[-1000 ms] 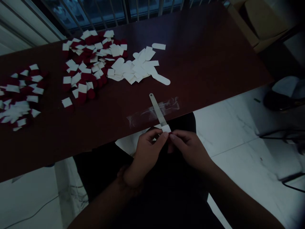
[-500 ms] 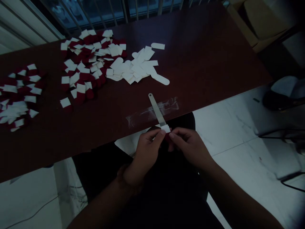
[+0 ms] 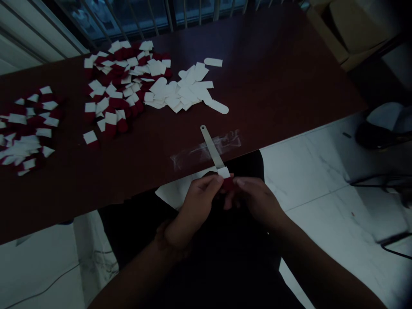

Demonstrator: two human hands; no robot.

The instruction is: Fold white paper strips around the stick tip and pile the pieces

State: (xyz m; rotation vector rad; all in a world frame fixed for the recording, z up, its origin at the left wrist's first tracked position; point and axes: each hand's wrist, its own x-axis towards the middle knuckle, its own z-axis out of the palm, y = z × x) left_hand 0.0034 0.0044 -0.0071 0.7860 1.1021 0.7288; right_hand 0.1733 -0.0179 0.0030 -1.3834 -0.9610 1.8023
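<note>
My left hand (image 3: 202,193) pinches a small dark red pouch (image 3: 228,183) with a white card end (image 3: 223,172), thumb on the near face. This piece sits over or against the lower end of a flat pale strip (image 3: 212,148) with a hole at its far tip; which of the two I cannot tell. Just to the right, my right hand (image 3: 257,197) has its thumb lifted off the pouch's edge. Its other fingers bend loosely below, partly in shadow, and I see nothing held in them.
Clear tape (image 3: 228,141) crosses the strip on the dark table (image 3: 273,86). Loose white round-ended cards (image 3: 183,92) lie behind it. Red-and-white pieces are heaped in a middle pile (image 3: 116,101) and a left pile (image 3: 28,141). A cardboard box (image 3: 350,34) stands at the back right.
My right thumb has moved right, off the red pouch, so more of its red part shows. My left hand keeps its pinch. The strip stays in place.
</note>
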